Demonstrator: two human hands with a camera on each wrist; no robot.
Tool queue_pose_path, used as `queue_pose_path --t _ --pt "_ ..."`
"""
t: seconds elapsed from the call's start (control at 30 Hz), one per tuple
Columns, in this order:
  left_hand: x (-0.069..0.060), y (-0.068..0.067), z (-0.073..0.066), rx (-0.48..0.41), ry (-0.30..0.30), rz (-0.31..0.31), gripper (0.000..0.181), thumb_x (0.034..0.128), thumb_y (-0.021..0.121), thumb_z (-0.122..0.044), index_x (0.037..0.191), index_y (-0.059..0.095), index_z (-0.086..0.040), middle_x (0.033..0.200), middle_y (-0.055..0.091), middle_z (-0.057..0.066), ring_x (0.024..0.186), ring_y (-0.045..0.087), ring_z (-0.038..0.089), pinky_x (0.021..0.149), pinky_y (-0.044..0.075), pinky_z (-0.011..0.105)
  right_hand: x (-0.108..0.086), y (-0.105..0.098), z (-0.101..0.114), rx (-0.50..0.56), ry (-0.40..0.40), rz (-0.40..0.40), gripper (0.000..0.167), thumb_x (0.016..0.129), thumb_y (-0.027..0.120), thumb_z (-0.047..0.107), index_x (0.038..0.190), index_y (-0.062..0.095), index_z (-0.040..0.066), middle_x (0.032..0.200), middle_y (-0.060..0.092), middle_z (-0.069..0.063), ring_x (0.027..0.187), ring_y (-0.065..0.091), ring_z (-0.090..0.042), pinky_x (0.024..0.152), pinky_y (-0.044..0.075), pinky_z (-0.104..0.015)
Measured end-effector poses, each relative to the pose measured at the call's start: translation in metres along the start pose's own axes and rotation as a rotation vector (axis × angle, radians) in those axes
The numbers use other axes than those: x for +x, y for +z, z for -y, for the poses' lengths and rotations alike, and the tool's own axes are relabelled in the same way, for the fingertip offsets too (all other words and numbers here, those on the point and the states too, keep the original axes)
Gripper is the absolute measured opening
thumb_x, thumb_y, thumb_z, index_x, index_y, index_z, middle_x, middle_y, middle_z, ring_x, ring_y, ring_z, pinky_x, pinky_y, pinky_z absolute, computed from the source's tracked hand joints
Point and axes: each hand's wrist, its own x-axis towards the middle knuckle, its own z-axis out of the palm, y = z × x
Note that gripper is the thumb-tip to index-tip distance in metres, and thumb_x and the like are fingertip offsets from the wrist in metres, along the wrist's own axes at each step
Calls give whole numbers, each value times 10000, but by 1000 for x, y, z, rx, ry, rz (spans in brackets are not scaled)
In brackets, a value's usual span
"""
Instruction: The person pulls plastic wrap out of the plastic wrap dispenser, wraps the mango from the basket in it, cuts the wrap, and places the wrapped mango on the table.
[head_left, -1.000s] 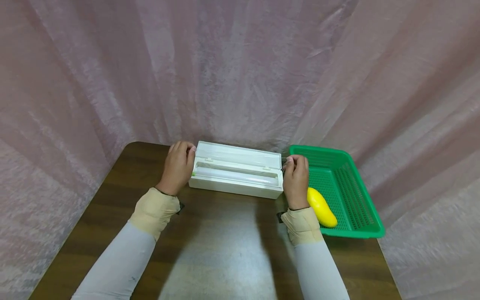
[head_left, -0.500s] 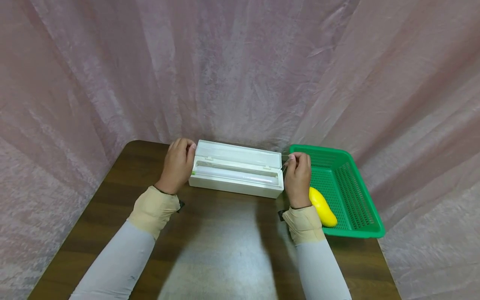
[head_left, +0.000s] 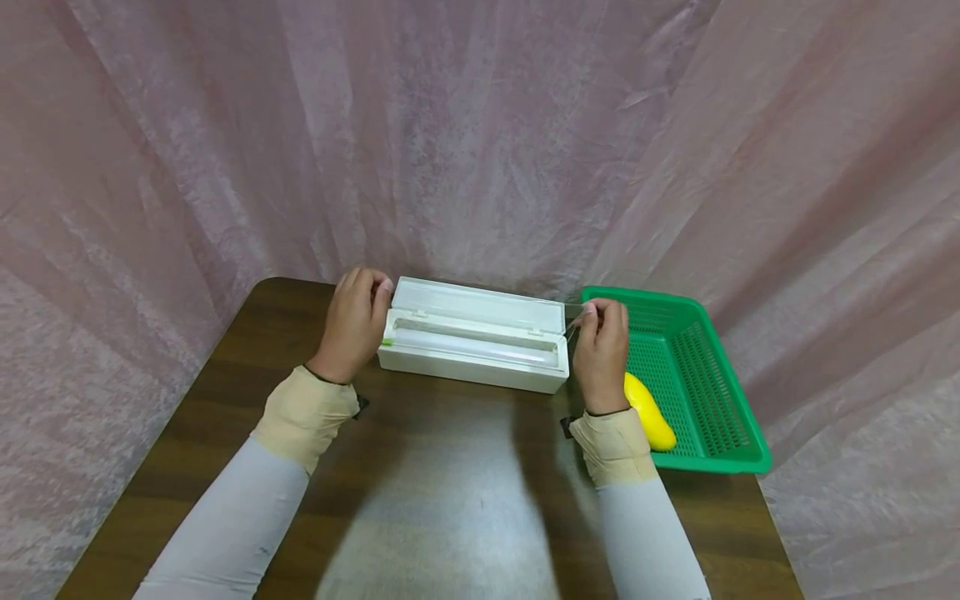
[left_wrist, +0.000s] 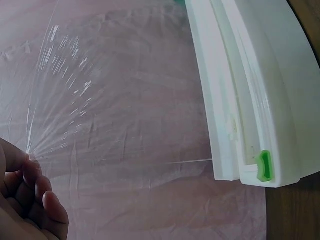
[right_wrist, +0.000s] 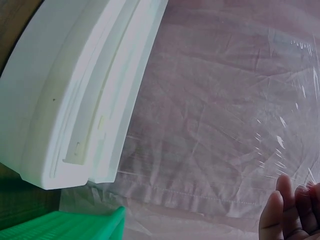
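A white cling film dispenser (head_left: 472, 375) stands on the table with its lid (head_left: 480, 303) tipped back and the film roll (head_left: 476, 344) showing inside. Clear cling film (left_wrist: 130, 105) stretches from it between the two hands. At the dispenser's left end, my left hand (head_left: 352, 327) pinches one corner of the film between thumb and finger; creases fan out from that grip in the left wrist view. Past the right end, my right hand (head_left: 602, 358) pinches the other corner. A green cutter slider (left_wrist: 264, 166) sits at the dispenser's left end.
To the right, a green plastic basket (head_left: 738, 400) stands behind and beside the right hand. In it lies a yellow mango-like fruit (head_left: 649, 412), partly covered by the right wrist. A pink curtain (head_left: 480, 142) hangs behind the brown wooden table (head_left: 217, 400).
Both hands have shifted slightly away from me, keeping their pinch on the cling film. The right hand has also moved a little to the right. The dispenser stays nearly in place.
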Motion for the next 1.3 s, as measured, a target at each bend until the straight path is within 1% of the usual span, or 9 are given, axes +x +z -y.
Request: queue_pose_path --t 0.2,0.37,0.5,0.73,0.8,0.93,1.03,1.13,1.3 --pt "2 -4 -2 9 1 -1 217 1050 518 -133 1015 607 62 946 584 216 941 527 380 848 418 481 0 -2 2 10 -4 -2 294 1089 450 211 1059 565 -58 962 530 -217 917 525 -364 784 392 -338" --pt "3 -6 -4 4 -2 6 211 1051 516 -132 1017 608 55 958 587 212 961 528 377 856 422 482 0 -5 5 24 -19 -6 284 1085 461 196 1056 567 -65 952 536 -219 913 524 -365 783 386 -336" --pt "4 -9 -7 2 -3 18 211 1052 516 -135 1028 610 52 966 588 211 953 524 372 848 422 475 0 -7 5 32 -33 -9 267 1082 466 175 1051 568 -70 946 539 -216 910 525 -365 787 384 -332" --pt "2 -13 -11 3 -6 31 221 1062 500 -153 1030 605 39 958 581 197 932 517 348 826 416 456 -4 -12 6 30 -35 -2 272 1082 468 180 1067 571 -72 965 534 -229 899 536 -363 779 386 -307" --pt "0 -15 -13 -2 -8 40 220 1063 500 -157 1027 599 37 951 574 190 924 512 341 821 411 447 -7 -15 7 23 -38 -8 277 1080 474 181 1063 578 -75 959 541 -229 887 539 -363 773 381 -303" --pt "-4 -18 -17 -11 -1 50 203 1056 512 -147 1015 593 35 929 562 179 904 505 328 810 398 432 -13 -21 8 15 -30 6 277 1079 477 189 1065 579 -69 963 540 -223 866 528 -344 762 375 -316" --pt "-9 -20 -20 -13 6 46 195 1049 521 -132 1015 598 44 928 571 184 905 510 328 807 400 428 -20 -25 8 11 -26 17 270 1080 476 192 1075 577 -58 975 537 -217 874 534 -328 768 393 -316" --pt "-15 -25 -22 -6 1 56 194 1048 524 -132 1021 601 44 940 582 183 913 511 321 805 402 424 -26 -29 10 9 -31 16 260 1077 482 184 1080 581 -57 978 542 -215 876 553 -320 769 408 -292" --pt "-28 -34 -27 14 -22 108 190 1056 509 -145 1029 605 17 959 595 158 903 501 286 792 394 410 -40 -35 13 8 -24 23 245 1072 493 168 1093 581 -60 991 544 -214 888 559 -301 783 409 -254"
